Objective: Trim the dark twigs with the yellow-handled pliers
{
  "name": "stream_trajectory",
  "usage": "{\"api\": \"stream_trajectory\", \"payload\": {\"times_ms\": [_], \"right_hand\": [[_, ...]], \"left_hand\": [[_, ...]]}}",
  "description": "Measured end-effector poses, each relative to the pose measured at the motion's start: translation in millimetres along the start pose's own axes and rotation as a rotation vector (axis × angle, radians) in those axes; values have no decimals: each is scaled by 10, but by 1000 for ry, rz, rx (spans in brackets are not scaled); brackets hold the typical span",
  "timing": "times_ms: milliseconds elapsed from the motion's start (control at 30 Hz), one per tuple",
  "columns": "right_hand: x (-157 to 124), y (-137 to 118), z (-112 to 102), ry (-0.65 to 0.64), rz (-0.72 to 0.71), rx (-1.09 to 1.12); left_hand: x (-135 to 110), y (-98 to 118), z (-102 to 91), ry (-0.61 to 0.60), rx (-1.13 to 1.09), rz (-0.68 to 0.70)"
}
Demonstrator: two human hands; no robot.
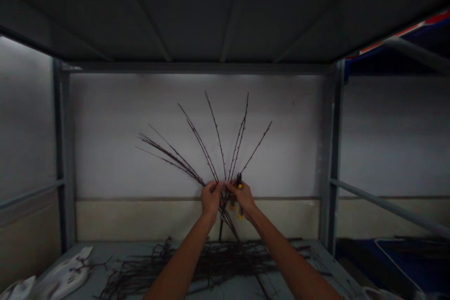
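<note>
A bunch of thin dark bare twigs (211, 150) fans upward in front of the pale back wall. My left hand (210, 198) is closed around the bunch where the stems meet. Beside it, my right hand (242, 198) is closed on small pruning shears (239, 187) with yellow and blue handles, its fingertips touching the same stems. The lower ends of the twigs run down between my forearms toward the shelf.
A grey metal shelf (316, 267) carries a heap of cut dark twigs (218, 262). White gloves (59, 276) lie at its front left. Steel uprights (332, 159) frame the bay, with a shelf deck overhead. A blue tarp and wire rack (397, 262) sit at the right.
</note>
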State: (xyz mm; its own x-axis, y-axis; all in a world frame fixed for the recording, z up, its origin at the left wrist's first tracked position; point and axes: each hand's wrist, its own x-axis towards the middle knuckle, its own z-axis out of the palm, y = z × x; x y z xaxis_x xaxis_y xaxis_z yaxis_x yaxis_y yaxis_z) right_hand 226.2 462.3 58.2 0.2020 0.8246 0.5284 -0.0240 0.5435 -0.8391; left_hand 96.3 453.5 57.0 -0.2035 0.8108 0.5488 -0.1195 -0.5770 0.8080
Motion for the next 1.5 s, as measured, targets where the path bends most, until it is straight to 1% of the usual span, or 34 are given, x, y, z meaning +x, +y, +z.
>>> {"api": "stream_trajectory", "payload": {"times_ms": [133,300,633,900,1233,1500], "right_hand": [[64,-102,6,3,-23,-8],[125,-208,-5,2,-43,-23],[134,-235,-41,19,-23,-71],[119,-295,-41,-2,-41,-125],[176,-347,-48,69,-128,-253],[372,-643,-82,170,-234,-325]], "left_hand": [[-1,-17,32,-42,-39,-40],[41,-45,57,-49,-85,-76],[23,-72,92,-36,-129,-114],[98,-159,99,-32,-94,-127],[87,-166,120,-26,-99,-124],[65,-192,152,-12,-103,-111]]}}
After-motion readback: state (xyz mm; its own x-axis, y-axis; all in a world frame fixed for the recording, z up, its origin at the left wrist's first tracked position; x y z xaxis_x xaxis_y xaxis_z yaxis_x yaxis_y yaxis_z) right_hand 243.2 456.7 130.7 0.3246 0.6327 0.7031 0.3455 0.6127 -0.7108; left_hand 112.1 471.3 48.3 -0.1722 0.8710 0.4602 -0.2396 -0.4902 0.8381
